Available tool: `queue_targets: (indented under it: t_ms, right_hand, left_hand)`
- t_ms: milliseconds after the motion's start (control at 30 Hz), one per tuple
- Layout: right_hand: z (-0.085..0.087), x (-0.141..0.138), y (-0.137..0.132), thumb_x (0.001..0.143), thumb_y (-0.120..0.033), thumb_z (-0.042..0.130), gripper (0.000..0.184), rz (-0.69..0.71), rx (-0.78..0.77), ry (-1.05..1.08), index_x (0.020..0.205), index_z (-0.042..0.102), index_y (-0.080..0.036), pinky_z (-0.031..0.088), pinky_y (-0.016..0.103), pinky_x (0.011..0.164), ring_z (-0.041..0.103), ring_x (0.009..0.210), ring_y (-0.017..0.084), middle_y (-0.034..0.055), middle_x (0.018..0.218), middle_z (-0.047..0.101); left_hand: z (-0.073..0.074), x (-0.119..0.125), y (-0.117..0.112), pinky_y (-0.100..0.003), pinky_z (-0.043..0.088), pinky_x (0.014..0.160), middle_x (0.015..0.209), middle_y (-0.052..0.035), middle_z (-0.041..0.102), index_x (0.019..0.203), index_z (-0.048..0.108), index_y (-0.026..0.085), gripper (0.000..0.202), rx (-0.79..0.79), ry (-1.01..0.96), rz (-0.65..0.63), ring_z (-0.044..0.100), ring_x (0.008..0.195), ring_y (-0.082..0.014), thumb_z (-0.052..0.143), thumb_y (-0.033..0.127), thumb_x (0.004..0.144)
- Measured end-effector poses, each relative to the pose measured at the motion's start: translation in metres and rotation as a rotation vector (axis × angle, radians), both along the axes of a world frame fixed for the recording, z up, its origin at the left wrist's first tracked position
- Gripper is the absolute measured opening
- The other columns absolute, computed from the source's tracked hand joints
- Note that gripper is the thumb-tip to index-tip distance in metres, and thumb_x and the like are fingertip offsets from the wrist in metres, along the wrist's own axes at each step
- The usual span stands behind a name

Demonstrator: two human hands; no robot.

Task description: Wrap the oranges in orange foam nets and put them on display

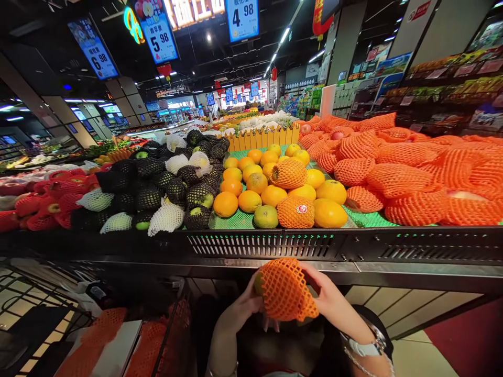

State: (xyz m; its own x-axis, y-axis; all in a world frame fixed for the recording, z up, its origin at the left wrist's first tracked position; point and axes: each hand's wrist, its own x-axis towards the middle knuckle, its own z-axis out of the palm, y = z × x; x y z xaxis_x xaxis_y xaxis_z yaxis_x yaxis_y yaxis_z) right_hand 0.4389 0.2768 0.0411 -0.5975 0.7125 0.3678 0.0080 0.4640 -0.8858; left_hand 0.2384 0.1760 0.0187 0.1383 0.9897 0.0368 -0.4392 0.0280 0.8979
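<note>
- Netted orange (285, 289): I see it clasped between both hands.
- Left hand (241, 306): half-closed, cupping its one side.
- Right hand (328, 296): half-closed, gripping its other side.

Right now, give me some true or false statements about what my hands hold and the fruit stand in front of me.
1. The left hand and right hand together hold one netted fruit. True.
2. The netted fruit rests on the green mat. False: it is held below the stand's front edge.
3. A watch sits on the right wrist. True.
4. All the oranges on the mat wear nets. False: most are bare.
5. Fruit in black nets lies left of the oranges. True.
</note>
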Motion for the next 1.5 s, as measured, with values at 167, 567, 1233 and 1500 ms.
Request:
queue_targets:
  t_ms: [167,567,1233,1500]
  right_hand:
    - [0.002,-0.002,0.002,0.086,-0.04,0.068,0.049,0.044,-0.061,0.05,0.129,0.064,-0.017,0.051,0.04,0.102,0.062,0.119,0.028,0.0154,0.131,0.062]
    - [0.03,0.009,0.015,0.089,-0.011,0.054,0.039,0.005,0.779,-0.214,0.127,0.057,-0.019,0.05,0.041,0.104,0.057,0.123,0.024,0.0122,0.133,0.059]
    - [-0.008,-0.017,0.009,0.059,-0.031,0.087,0.072,-0.084,-0.082,0.216,0.124,0.058,-0.019,0.052,0.038,0.099,0.059,0.12,0.03,0.0154,0.13,0.059]
    - [-0.014,-0.034,-0.011,0.058,-0.028,0.088,0.064,-0.101,-0.733,0.595,0.117,0.065,-0.022,0.052,0.028,0.094,0.063,0.111,0.021,0.0087,0.126,0.064]
  left_hand:
    - [-0.004,0.002,0.004,-0.019,0.046,0.043,0.117,-0.0127,0.064,0.145,0.031,0.03,0.068,0.052,0.068,0.093,0.07,0.06,-0.017,0.064,0.045,0.088]
    - [-0.053,0.022,0.031,-0.017,0.038,0.031,0.07,-0.0001,0.07,0.144,0.004,0.028,0.095,-0.007,-0.208,0.227,0.063,0.043,-0.0199,0.066,0.062,0.081]
    - [-0.002,0.017,0.009,-0.021,0.041,0.055,0.081,-0.0036,0.06,0.128,0.049,0.019,0.064,0.275,0.318,0.525,0.052,0.064,-0.0115,0.054,0.068,0.086]
    - [0.0,0.028,0.023,-0.03,0.048,0.085,0.101,-0.0069,0.054,0.107,0.051,0.019,0.027,0.816,1.069,1.008,0.053,0.098,-0.0178,0.068,0.026,0.087]
